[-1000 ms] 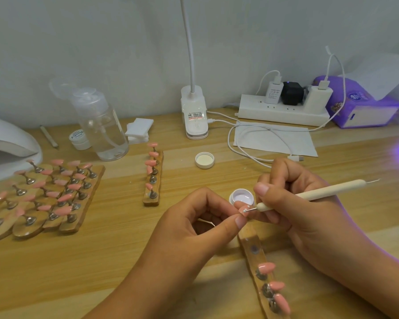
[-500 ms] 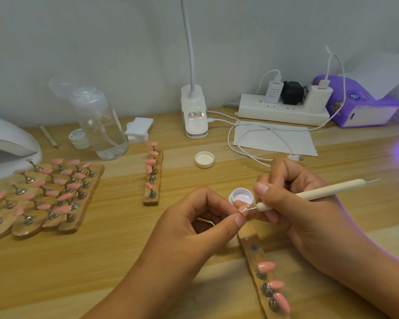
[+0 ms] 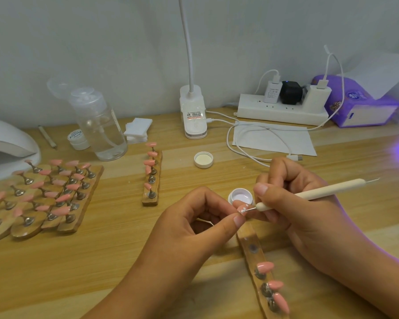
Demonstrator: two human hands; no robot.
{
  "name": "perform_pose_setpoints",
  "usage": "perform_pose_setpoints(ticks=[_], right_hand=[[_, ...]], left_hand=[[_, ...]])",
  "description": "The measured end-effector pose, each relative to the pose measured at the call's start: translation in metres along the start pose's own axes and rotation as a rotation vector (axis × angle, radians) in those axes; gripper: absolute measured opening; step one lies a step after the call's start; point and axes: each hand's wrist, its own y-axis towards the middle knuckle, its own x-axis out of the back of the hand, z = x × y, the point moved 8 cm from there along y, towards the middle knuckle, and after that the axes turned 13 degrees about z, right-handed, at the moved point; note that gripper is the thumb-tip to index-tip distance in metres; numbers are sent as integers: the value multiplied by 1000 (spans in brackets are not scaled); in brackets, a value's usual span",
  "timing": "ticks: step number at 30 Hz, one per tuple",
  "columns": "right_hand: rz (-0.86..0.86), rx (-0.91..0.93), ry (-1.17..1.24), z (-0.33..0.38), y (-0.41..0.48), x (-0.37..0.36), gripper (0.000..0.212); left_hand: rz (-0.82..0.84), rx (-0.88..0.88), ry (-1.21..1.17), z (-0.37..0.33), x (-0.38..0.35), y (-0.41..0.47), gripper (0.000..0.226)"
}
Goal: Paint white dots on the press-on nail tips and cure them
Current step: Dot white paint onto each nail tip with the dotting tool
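Far left of the counter [image 3: 101, 272]: a white curing lamp [image 3: 7, 143], flanked by wooden holders [image 3: 44, 199] set with pink tips. Centre: a single holder strip [image 3: 151, 180] and a white lid [image 3: 203, 159]. Left hand [image 3: 194, 229]: a dotted pink nail tip [image 3: 241, 208] is pinched between thumb and forefinger. Just behind: an open paint pot [image 3: 241, 195]. Right hand [image 3: 309, 222]: a dotting tool [image 3: 313, 191] is gripped pen-fashion, its point set on the nail tip

Pink nail tip [image 3: 242, 207], perhaps three white dots, near paint pot [image 3: 240, 195]
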Motion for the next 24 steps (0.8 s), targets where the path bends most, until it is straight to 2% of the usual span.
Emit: perform_pose_setpoints(ticks=[12,16,18,24], right_hand=[[70,40,40,7,1,-5,24],[99,40,-10,9,0,-9,23],[100,32,-8,8,0,-10,23],[-30,-16,221,3,5,9,26]], left_hand=[[-5,0,-5,-1,1,0,22],[-4,5,-2,0,1,0,10],[-5,5,-7,1,1,0,12],[17,12,-6,1,0,-1,19]])
